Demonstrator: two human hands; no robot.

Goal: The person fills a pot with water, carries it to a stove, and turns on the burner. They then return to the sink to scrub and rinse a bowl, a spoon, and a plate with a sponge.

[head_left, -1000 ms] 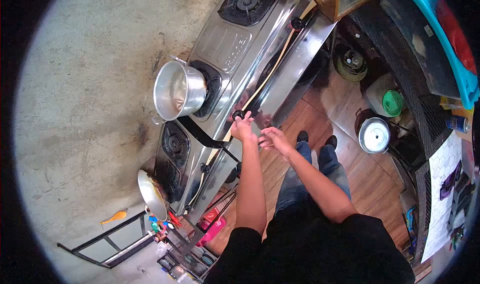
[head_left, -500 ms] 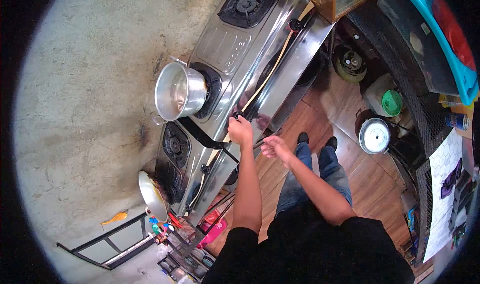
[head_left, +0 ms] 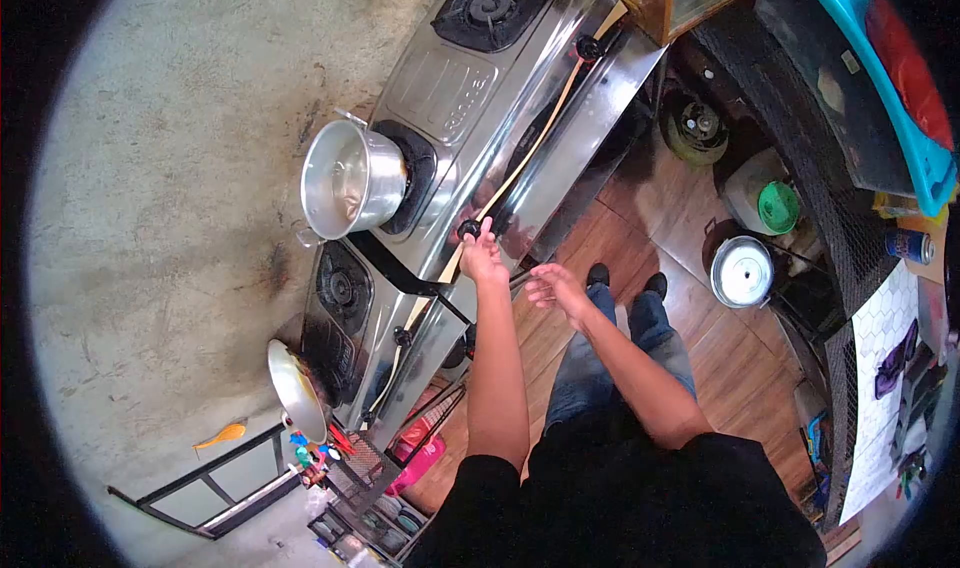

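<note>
My left hand point(head_left: 484, 258) is at the front of a steel gas stove point(head_left: 440, 83), just below a black knob point(head_left: 469, 230); its fingers are apart and nothing shows in them. To its right, my right hand point(head_left: 558, 290) hangs in the air over the stove's front edge, fingers loosely spread and holding nothing. A silver pot point(head_left: 375, 183) with some liquid inside sits on the middle burner, up and left of my left hand.
A pan point(head_left: 297, 390) leans at the stove's lower left end. Another burner point(head_left: 492, 6) is at the top. On the right are a lidded pot point(head_left: 742, 271), a green bowl point(head_left: 778, 208), a gas cylinder point(head_left: 697, 126) and a blue can point(head_left: 909, 245).
My left hand's fingers have opened and come off the black knob, slightly downward. My right hand stays nearly where it was. The whole view has shifted slightly.
</note>
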